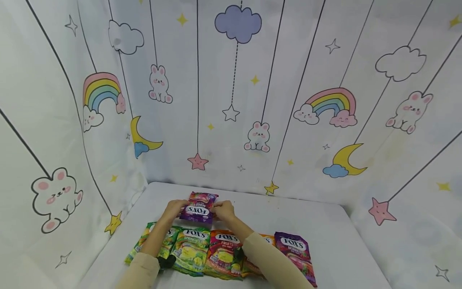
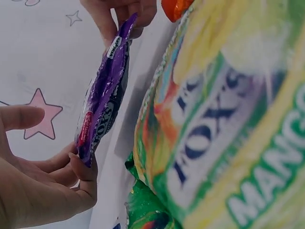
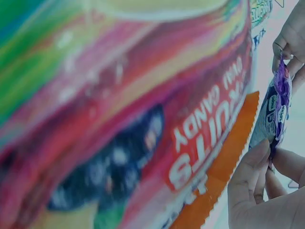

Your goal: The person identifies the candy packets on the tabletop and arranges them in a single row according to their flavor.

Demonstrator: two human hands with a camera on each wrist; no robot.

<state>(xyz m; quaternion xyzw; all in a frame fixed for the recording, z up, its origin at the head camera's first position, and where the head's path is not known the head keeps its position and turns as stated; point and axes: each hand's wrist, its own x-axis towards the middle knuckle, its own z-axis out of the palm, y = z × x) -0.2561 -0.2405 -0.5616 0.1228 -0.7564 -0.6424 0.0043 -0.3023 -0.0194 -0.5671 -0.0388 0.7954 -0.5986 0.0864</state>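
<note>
A purple Fox's candy bag (image 1: 197, 212) is held between both hands at the far part of the white table, its lettering upside down in the head view. My left hand (image 1: 177, 208) pinches its left edge and my right hand (image 1: 224, 210) pinches the right edge. In the left wrist view the bag (image 2: 107, 90) appears nearly edge-on, gripped by the left thumb and fingers at its lower end. The right wrist view shows the right hand (image 3: 269, 191) with thumb and fingers on the near end of the bag.
Nearer the person, several Fox's bags lie in a row: a green-yellow bag (image 1: 144, 241), a green one (image 1: 190, 251), a red Fruits bag (image 1: 223, 253), an orange bag (image 1: 250, 268) partly under the right arm, and a purple Berries bag (image 1: 296, 257). Patterned cloth walls (image 1: 231, 172) surround the table.
</note>
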